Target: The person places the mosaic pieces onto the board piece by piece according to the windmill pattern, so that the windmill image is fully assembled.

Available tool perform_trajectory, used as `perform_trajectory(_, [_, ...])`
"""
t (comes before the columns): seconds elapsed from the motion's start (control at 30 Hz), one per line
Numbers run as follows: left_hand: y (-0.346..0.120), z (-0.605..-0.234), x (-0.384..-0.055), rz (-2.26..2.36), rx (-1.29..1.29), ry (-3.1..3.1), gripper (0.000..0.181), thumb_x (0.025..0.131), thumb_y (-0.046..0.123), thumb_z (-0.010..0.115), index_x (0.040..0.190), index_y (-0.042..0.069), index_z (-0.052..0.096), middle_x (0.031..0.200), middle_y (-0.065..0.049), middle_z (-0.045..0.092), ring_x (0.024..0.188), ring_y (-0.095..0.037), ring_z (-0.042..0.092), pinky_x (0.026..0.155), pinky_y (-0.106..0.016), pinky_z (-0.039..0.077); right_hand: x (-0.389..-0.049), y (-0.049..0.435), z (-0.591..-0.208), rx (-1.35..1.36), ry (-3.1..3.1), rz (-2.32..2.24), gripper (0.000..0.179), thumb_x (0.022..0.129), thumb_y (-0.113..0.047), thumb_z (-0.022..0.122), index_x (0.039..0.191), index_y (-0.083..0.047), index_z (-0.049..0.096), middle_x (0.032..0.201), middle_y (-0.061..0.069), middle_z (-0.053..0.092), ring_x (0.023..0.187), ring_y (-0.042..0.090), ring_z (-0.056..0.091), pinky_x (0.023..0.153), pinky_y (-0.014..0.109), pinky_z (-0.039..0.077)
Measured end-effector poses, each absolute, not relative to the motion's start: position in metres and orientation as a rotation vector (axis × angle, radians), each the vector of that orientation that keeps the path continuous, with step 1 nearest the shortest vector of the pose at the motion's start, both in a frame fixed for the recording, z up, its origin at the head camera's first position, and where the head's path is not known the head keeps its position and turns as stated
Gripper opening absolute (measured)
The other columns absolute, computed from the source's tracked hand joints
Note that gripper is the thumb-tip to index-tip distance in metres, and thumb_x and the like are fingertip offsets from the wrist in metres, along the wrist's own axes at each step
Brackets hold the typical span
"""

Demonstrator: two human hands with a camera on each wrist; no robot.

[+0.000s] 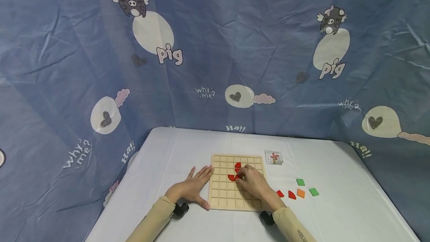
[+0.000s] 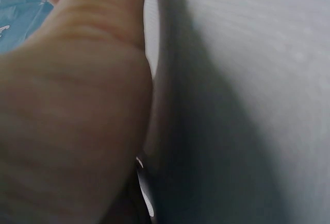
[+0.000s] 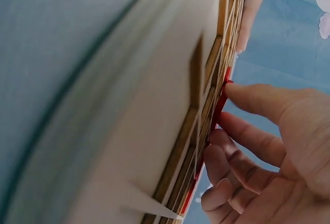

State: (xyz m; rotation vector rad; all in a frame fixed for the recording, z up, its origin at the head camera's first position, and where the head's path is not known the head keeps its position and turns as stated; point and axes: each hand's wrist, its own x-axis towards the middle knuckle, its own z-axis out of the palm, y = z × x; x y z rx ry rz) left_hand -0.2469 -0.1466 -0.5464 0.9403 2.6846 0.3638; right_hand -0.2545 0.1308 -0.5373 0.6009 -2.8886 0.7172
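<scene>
A square wooden board (image 1: 220,193) with a grid of grooves lies on the table. My left hand (image 1: 194,189) rests at its left edge, fingers straight and spread, fingertips and thumb right at the rim. Over the middle of the board, my right hand (image 1: 253,182) pinches a red quarter-circle tile (image 1: 237,177) between thumb and index finger. In the right wrist view, the fingertips meet this red tile (image 3: 221,103) at the board's surface, other fingers curled. Another red tile (image 1: 231,177) sits just left of it, and a red tile (image 1: 238,165) lies above, partly stacked against one beside the fingers.
A small card (image 1: 273,157) with a red pinwheel picture on a grid lies right of the board. Loose to the right are two red tiles (image 1: 292,195), an orange tile (image 1: 301,193) and two green tiles (image 1: 314,192). A blue printed cloth (image 1: 201,118) hangs behind the white table (image 1: 352,197).
</scene>
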Motion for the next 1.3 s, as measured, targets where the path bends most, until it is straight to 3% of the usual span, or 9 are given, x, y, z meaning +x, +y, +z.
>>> perform_trajectory(0.17, [-0.1469, -0.5462, -0.2470, 0.361, 0.935, 2.684, 0.135, 0.061, 0.073, 0.072, 0.156, 0.007, 0.001, 0.164, -0.011, -0.003, 0.151, -0.032, 0.000, 0.116, -0.065, -0.003, -0.2546, 0.1304, -0.5351, 0.628, -2.895, 0.698, 0.016, 0.082, -0.020, 0.076, 0.095, -0.011, 0.072, 0.088, -0.005, 0.059, 0.073, 0.005, 0.051, 0.064, 0.024, 0.047])
perform_trajectory(0.43, [-0.1470, -0.5463, -0.2469, 0.378, 0.927, 2.677, 0.135, 0.062, 0.072, 0.073, 0.156, 0.007, 0.001, 0.164, -0.011, -0.003, 0.151, -0.031, -0.001, 0.116, -0.065, -0.004, -0.2567, 0.1264, -0.5350, 0.632, -2.906, 0.693, 0.025, 0.083, -0.037, 0.075, 0.092, -0.013, 0.072, 0.087, -0.005, 0.060, 0.076, 0.008, 0.057, 0.064, 0.026, 0.050])
perform_trajectory(0.7, [-0.1471, -0.5482, -0.2481, 0.371, 0.919, 2.678, 0.136, 0.061, 0.074, 0.071, 0.156, 0.008, 0.001, 0.164, -0.009, -0.003, 0.151, -0.030, -0.002, 0.116, -0.064, -0.004, -0.2570, 0.1256, -0.5349, 0.621, -2.907, 0.703, 0.015, 0.083, -0.024, 0.076, 0.091, -0.012, 0.071, 0.086, -0.005, 0.060, 0.077, 0.009, 0.058, 0.066, 0.029, 0.051])
perform_trajectory(1.3, [-0.1460, -0.5445, -0.2463, 0.366, 0.904, 2.673, 0.135, 0.061, 0.073, 0.072, 0.156, 0.008, 0.001, 0.164, -0.010, -0.003, 0.151, -0.030, -0.001, 0.116, -0.063, -0.004, -0.2615, 0.1300, -0.5307, 0.689, -2.985, 0.890, 0.019, 0.084, -0.022, 0.075, 0.097, -0.010, 0.069, 0.089, -0.004, 0.064, 0.079, 0.007, 0.060, 0.069, 0.026, 0.052])
